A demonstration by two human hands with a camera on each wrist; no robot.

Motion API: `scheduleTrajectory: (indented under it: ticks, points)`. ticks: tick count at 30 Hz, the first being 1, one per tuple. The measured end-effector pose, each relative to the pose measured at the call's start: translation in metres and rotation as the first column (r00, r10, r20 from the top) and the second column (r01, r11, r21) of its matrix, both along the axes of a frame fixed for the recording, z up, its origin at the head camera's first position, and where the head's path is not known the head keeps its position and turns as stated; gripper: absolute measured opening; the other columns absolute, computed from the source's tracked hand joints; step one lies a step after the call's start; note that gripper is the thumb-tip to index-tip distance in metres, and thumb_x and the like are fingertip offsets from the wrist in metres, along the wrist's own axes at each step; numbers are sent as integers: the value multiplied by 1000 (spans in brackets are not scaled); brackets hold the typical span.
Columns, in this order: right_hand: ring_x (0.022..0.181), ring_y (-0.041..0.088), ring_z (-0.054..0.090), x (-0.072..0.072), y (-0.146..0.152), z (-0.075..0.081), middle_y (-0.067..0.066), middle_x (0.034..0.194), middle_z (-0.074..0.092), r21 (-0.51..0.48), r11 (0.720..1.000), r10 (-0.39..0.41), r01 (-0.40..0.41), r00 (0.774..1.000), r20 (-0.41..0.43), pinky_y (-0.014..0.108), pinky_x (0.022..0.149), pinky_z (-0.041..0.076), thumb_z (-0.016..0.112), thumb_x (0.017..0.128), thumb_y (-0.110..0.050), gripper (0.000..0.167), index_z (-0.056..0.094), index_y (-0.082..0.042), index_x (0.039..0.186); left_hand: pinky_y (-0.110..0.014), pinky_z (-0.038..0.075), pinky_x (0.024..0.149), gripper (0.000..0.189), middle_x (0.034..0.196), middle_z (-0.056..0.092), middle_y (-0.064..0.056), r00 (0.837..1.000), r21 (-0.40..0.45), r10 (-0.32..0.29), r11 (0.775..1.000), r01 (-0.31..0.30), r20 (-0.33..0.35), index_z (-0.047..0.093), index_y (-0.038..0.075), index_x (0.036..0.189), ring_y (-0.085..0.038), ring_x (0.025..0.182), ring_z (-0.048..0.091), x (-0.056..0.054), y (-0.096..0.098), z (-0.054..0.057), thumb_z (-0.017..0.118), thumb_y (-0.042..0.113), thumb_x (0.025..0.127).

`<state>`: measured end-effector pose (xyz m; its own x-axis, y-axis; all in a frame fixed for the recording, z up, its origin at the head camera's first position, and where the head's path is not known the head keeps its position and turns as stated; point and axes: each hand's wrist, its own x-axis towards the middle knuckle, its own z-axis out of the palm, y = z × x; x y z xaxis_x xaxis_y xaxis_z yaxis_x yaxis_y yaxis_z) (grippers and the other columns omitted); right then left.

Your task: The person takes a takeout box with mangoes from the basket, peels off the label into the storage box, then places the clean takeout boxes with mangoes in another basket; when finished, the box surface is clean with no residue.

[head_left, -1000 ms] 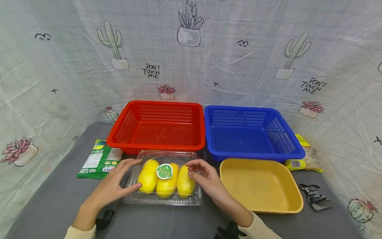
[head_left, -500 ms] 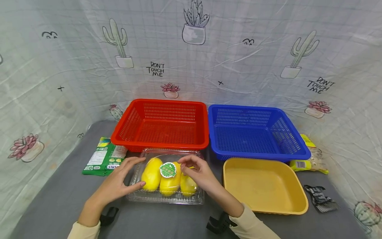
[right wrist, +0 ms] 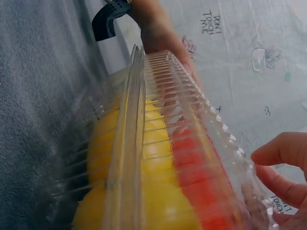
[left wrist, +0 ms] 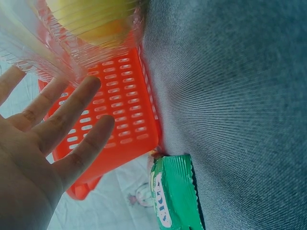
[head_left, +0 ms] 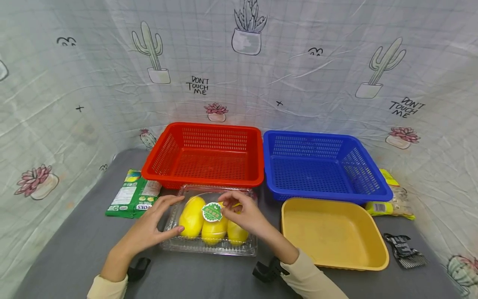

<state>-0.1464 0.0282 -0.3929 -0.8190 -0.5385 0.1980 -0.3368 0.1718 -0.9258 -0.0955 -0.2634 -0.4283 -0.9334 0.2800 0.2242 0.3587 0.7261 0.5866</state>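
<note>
A clear box [head_left: 224,250] sits on the grey counter [head_left: 201,278], just in front of the red basket [head_left: 209,182], with three yellow fruits [head_left: 191,220] side by side inside and a round green-and-white label [head_left: 212,212] on its lid. The left hand [head_left: 151,226] is spread wide at the box's left side, thumb toward the front and fingers toward the back; it has no grip on anything, though its fingertips are at the plastic. The right hand [head_left: 248,216] is over the right part of the lid, its fingers bent and thumb and forefinger close together, beside the label's right edge; I cannot tell whether they pinch anything. In the right wrist view, the rims of lid and base lie together. The blue basket [head_left: 328,197] stands right of the red one, with a yellow tray [head_left: 332,232] in front of it. A green pack [head_left: 128,199] lies left of the red basket, a yellow pack [head_left: 392,203] right of the blue one, and a black pack [head_left: 405,251] near the tray's right side. Behind hangs a pale cactus-print cloth [head_left: 224,91].
</note>
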Motion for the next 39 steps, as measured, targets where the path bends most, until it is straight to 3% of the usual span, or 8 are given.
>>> scheduleTrajectory:
  ticks: [9,19,33,39]
  points:
    - [73,12,50,-8,-8,1,12,87,57,155,988,27,-14,996,-83,19,63,46,70,85,-5,22,67,2,106,-66,45,91,73,138,41,0,1000,7,0,1000,0,27,43,21,145,-30,123,47,1,1,2,76,40,82]
    - [71,18,54,-12,-16,1,9,87,58,274,961,-3,49,986,-167,20,62,43,73,82,-5,25,72,-1,107,-64,46,91,72,138,41,1,1000,13,-11,1000,11,9,43,22,145,-28,122,48,1,1,2,76,38,83]
    - [68,16,54,-11,-18,-2,8,85,58,291,952,-29,92,976,-214,20,64,42,74,80,-3,23,73,0,103,-63,47,91,72,139,41,1,1000,6,-3,1000,3,15,43,21,145,-28,121,49,2,2,3,75,39,83]
    - [66,11,51,-10,-18,-2,9,91,59,285,954,-36,91,981,-192,21,64,42,73,81,-4,20,72,-3,101,-62,48,90,72,138,40,1,1000,10,-5,1000,5,21,43,20,145,-28,121,49,2,2,3,75,39,84]
